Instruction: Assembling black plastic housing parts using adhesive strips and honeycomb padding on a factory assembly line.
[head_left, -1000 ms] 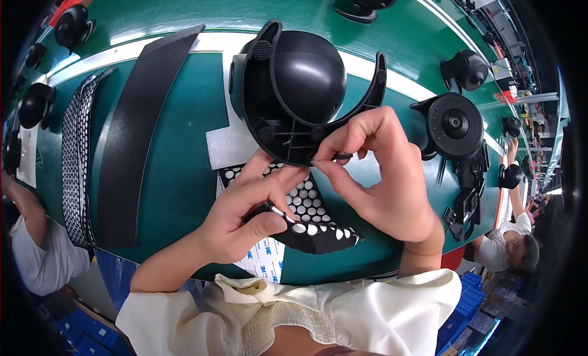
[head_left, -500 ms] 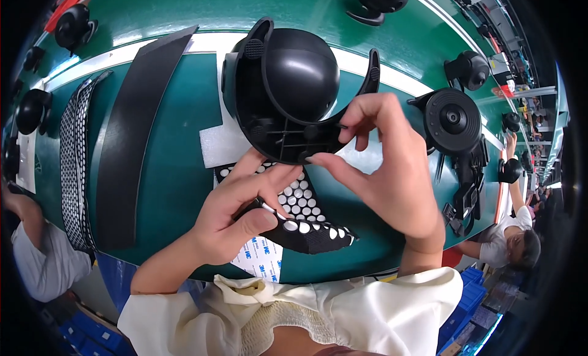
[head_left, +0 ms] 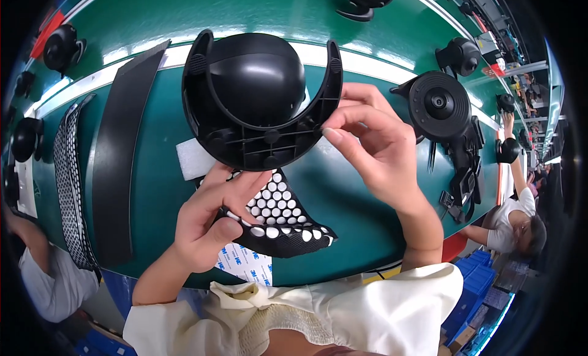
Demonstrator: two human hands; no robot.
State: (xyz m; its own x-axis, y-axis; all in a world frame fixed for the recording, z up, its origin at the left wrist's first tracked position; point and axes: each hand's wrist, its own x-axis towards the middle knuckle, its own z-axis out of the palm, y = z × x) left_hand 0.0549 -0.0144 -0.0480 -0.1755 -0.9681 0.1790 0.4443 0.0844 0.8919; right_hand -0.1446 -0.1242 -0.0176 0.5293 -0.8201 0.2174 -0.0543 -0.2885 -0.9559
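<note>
A black crescent-shaped plastic part (head_left: 223,149) with two upturned arms and a ribbed underside surrounds a glossy black dome (head_left: 257,80). My right hand (head_left: 383,148) pinches the crescent's right edge between thumb and fingertips. Just below it lies a curled black sheet of round white adhesive dots (head_left: 278,200). My left hand (head_left: 211,218) holds that sheet at its left end, with the thumb by the folded edge. Its longer fingers reach to the crescent's lower rim, where their tips are partly hidden.
Left on the green table lie a long black strip (head_left: 119,166) and a dotted strip (head_left: 73,184). A white foam piece (head_left: 193,160) and printed backing paper (head_left: 248,264) are near my left hand. At right stand a round black device (head_left: 438,105) and black parts (head_left: 462,184). Co-workers sit either side.
The crescent and dome have shifted left and turned more level. My right hand's fingers have closed in on the right edge. The whole view has slid slightly left.
</note>
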